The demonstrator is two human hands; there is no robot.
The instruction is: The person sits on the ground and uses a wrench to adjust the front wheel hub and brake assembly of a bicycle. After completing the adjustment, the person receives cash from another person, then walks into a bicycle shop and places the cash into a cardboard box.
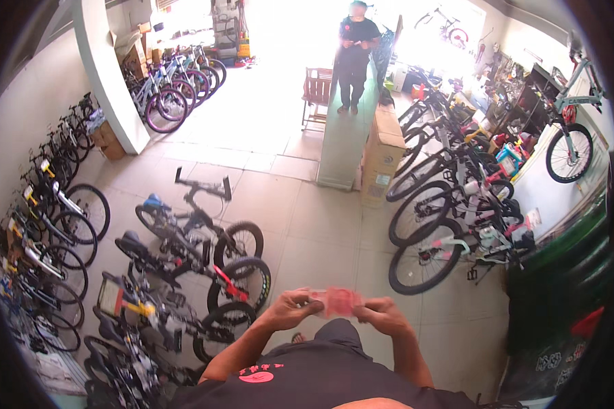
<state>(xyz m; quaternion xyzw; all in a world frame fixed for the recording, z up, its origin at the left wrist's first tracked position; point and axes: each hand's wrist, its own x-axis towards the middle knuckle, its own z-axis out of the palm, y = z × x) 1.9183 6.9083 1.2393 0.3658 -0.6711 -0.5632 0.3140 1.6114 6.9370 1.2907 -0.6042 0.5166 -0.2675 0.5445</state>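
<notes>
In front of my body I hold a small, flat, pinkish-red piece [337, 303], partly see-through at its left end, perhaps a packet; its kind is blurred. My left hand [292, 309] pinches its left end between thumb and fingers. At the other end, my right hand [382, 315] grips the right edge the same way. The piece stretches roughly level between both hands, above the tiled floor. Nearest on the left stands a bicycle with a red fork [233, 285].
Rows of bicycles [54, 232] line the left side, more bicycles [433, 225] the right. A tall cardboard box [383, 153] leans by a pillar [348, 146]. Another person [357, 48] stands at the back near a wooden chair [317, 92]. A bicycle [572, 146] hangs on the right wall.
</notes>
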